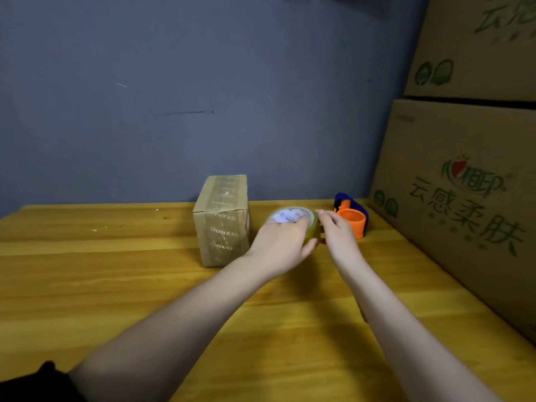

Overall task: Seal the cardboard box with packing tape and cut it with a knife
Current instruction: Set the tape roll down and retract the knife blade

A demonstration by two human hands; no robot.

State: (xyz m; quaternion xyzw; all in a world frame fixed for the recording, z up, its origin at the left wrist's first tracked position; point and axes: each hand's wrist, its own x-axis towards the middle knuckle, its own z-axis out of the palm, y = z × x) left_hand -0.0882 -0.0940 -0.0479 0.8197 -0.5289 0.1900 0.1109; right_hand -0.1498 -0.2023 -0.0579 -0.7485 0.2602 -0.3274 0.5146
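Left hand (285,242) curled around tape roll (293,220), gripping its rim from the near side. Right hand (338,230) at the roll's 3 o'clock edge, fingers seemingly picking at the tape end; grip hard to tell. Box (222,221) upright on tabletop (116,285), at 9 o'clock from the roll, apart. Orange dispenser (352,217) at 3 o'clock. No knife seen. Roll likely light, stiff, slick-sided; best held by the rim. Tape thin, sticky, prone to folding.
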